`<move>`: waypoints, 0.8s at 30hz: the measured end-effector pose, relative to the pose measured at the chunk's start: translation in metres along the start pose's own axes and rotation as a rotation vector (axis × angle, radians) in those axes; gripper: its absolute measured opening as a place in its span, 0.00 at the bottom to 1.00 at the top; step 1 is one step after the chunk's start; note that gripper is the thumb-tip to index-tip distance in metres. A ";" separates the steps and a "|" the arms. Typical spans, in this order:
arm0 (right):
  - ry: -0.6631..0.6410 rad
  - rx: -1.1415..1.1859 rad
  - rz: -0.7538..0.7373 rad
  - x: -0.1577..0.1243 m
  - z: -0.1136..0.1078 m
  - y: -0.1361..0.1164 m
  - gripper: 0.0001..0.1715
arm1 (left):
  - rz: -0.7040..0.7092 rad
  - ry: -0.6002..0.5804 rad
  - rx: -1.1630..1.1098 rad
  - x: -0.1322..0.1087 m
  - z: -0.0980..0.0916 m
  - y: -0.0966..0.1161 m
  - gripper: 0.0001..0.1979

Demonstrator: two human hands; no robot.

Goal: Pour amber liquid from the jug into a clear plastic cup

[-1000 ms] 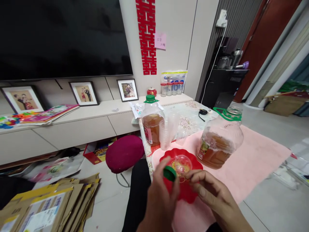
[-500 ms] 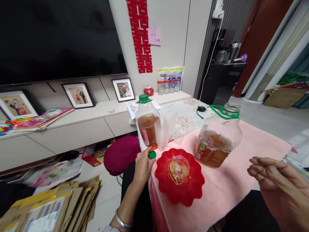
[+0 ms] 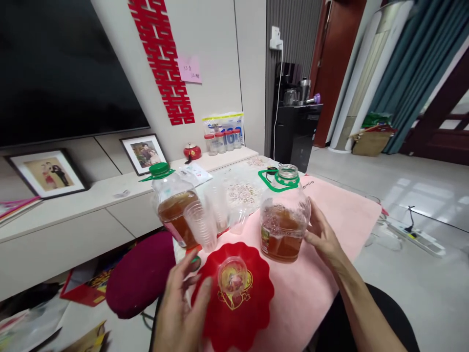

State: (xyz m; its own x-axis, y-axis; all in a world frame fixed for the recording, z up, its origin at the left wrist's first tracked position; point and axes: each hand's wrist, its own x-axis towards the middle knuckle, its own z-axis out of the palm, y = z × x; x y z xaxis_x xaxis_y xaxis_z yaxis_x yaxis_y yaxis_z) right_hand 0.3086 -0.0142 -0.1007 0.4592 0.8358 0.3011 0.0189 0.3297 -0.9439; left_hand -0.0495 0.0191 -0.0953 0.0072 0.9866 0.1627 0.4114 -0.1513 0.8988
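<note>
Bottle of brown liquid (image 3: 284, 234), upright on the pink cloth (image 3: 351, 200) that covers part of the flowered tabletop (image 3: 242, 188), just past the right-hand edge of the red plate (image 3: 252, 318). Mouth open, green handle (image 3: 264, 181) around the neck and jutting out to the left, foam at the surface of the liquid. Right hand (image 3: 324, 234) at the right side of the bottle, fingers partly hidden behind it, thumb toward the near side; cannot tell whether grasping or only touching. Left hand (image 3: 183, 303) at the left edge of the plate, fingers parted and released. Just beyond those fingertips, green cap (image 3: 196, 264), partly hidden; cannot tell whether touching.

On the plate, over a gold design, one clear cup (image 3: 233, 276). Beyond the plate to the left, second bottle (image 3: 172, 215), also holding brown liquid, with green lid (image 3: 159, 169) on. Right beside it, stack of clear cups (image 3: 201, 227), with more clear plastic cups (image 3: 220, 208) close behind. Left of the tabletop and lower down, purple stool (image 3: 141, 274). Along the wall, white cabinet (image 3: 88, 205) bearing framed photos (image 3: 142, 154), red pot (image 3: 191, 151) and red-lidded jars (image 3: 223, 142) in a row.
</note>
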 end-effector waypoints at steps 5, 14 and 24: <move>-0.181 0.018 0.007 -0.010 0.017 0.002 0.71 | -0.189 -0.361 -0.227 -0.012 0.077 0.060 0.51; -0.093 0.031 0.004 -0.007 0.029 0.043 0.83 | -0.085 -0.316 -0.517 0.016 0.164 0.095 0.55; -0.035 0.104 -0.050 -0.008 0.034 0.044 0.71 | -0.110 -0.310 -0.461 0.009 0.167 0.101 0.49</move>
State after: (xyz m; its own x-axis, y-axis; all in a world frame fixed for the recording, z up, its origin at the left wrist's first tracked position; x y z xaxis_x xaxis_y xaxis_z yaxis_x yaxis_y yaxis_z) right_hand 0.2753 0.0088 -0.1399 0.4288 0.8313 0.3536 -0.0518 0.4135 -0.9090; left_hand 0.1446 0.0229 -0.0711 0.2824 0.9593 -0.0063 -0.0151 0.0110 0.9998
